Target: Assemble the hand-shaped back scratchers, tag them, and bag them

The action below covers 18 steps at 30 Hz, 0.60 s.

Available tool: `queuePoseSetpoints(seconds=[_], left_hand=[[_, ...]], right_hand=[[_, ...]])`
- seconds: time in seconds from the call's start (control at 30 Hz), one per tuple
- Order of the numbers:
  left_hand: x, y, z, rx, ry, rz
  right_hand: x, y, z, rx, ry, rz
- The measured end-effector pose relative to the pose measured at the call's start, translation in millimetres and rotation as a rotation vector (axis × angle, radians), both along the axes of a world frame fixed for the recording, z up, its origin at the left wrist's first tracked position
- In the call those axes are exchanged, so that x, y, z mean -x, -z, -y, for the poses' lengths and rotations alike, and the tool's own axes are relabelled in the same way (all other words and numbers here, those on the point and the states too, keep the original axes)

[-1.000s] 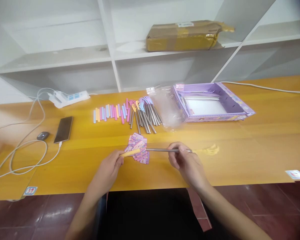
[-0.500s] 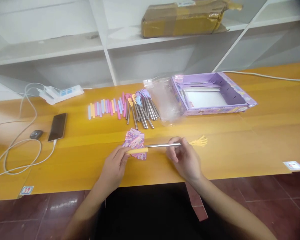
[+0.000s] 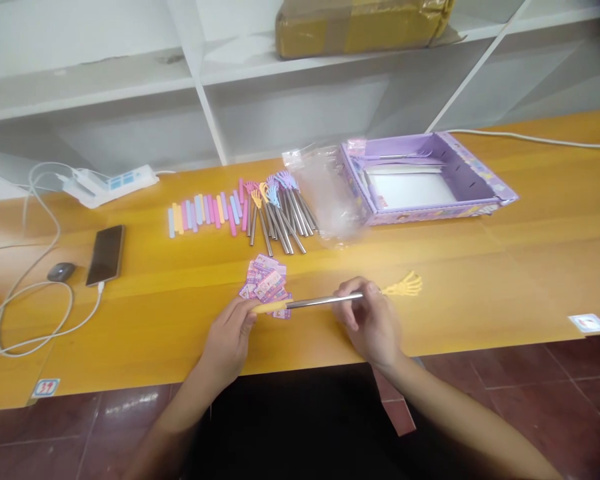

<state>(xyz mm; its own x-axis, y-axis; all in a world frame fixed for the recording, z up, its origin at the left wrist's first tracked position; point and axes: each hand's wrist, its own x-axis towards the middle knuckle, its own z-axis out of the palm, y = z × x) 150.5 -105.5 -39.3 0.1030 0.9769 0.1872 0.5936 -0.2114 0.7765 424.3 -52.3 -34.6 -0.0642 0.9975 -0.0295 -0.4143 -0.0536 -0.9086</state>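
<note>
My left hand pinches the far end of a yellow tube. The tube's other end meets the tip of a metal rod, in line with it. My right hand is closed on that rod, near a yellow hand-shaped head that sticks out to the right. Under the yellow tube lies a fanned pile of pink and purple cards. Behind it are several metal rods with coloured hand-shaped heads, and left of those a row of pastel tubes.
A purple box stands at the back right, beside clear plastic bags. On the left lie a phone, a black mouse-like object, white cables and a power strip. A taped carton rests on the shelf.
The yellow tube and the metal rod, earlier apart and offset, now meet end to end. The rod now tilts slightly, and the camera view has shifted a little.
</note>
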Motion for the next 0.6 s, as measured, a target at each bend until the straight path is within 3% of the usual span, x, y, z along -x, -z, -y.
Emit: queuePoseSetpoints(seconds=[0.4, 0.6], left_hand=[[-0.5, -0.3, -0.3, -0.246, 0.035, -0.142], [-1.6, -2.9, -1.6, -0.29, 0.041, -0.163]], right_hand=[[-5.4, -0.1, -6.3, -0.024, 0.001, -0.128], [-4.8, 4.5, -6.0, -0.034, -0.022, -0.113]])
